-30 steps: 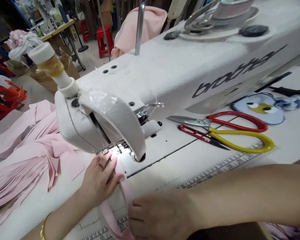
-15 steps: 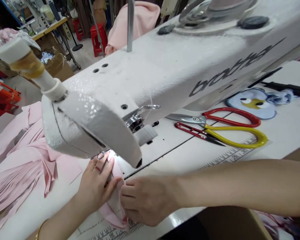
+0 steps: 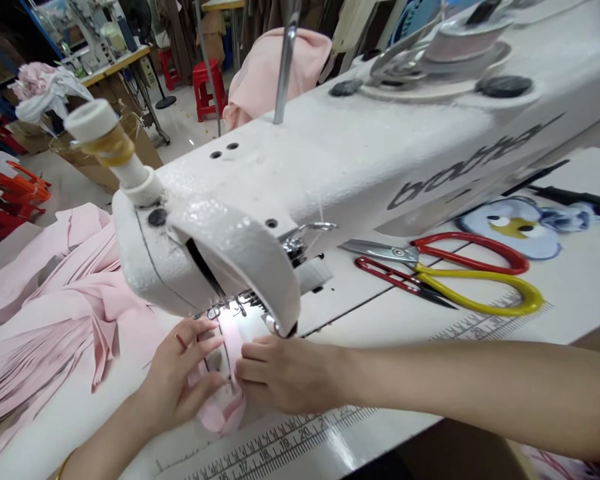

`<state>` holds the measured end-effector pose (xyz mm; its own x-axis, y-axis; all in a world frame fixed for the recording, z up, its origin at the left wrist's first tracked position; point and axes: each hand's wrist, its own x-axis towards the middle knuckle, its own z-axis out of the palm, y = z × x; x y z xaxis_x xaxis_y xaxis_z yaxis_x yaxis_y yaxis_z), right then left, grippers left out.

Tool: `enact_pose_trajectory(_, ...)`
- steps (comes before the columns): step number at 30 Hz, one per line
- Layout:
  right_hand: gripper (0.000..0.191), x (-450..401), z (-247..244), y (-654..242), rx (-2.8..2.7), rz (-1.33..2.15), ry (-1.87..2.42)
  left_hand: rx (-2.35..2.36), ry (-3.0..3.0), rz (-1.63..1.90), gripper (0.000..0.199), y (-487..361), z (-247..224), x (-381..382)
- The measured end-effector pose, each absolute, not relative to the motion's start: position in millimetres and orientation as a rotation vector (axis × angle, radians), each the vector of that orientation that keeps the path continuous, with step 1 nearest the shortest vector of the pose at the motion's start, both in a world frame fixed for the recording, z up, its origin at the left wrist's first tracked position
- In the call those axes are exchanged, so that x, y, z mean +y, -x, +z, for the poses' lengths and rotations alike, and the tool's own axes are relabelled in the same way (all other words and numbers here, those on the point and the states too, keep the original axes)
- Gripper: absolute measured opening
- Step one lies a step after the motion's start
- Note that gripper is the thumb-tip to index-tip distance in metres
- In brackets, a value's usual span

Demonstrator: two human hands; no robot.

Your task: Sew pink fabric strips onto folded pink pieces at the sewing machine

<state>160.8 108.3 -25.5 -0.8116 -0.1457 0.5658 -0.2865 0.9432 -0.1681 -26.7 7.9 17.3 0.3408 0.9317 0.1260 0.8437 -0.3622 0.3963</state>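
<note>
While the left hand [image 3: 177,377] is curling its fingers around a folded pink fabric strip [image 3: 223,407] at lower centre, just below the needle area of a Brother sewing machine [image 3: 330,167], the right hand [image 3: 287,373] is pressing on the strip with its fingers held together, pink cut fabric pieces [image 3: 55,320] are spreading across the left, and red-and-yellow-handled shears [image 3: 475,273] are lying at right

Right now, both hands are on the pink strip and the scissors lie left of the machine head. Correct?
No: the scissors lie right of the machine head, as the head view shows. The rest holds: the left hand and right hand are on the pink strip.
</note>
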Motion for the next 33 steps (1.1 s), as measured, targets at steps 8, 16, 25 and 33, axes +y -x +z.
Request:
enact_pose_trajectory(8, 0.018, 115.6, -34.7, -150.9, -2.729, 0.544, -0.004, 1.753, -2.172, 0.429, 0.009, 19.3, 21.5, -28.7)
enact_pose_trajectory(16, 0.024, 123.6, -42.0, -142.5, -2.690, 0.619, 0.139, 1.951, -2.627, 0.281, 0.005, 5.9, 42.0, -47.6)
enact_pose_trajectory(25, 0.019, 90.2, -24.2, -164.9, -2.458, 0.406, -0.426, 1.475, -2.666, 0.422, 0.014, -26.3, 43.6, -29.7)
enact_pose_trajectory(33, 0.016, 70.1, -22.4, -183.0, -2.336, 0.498, -0.394, 1.155, -3.082, -0.063, 0.031, 24.4, 24.4, 35.9)
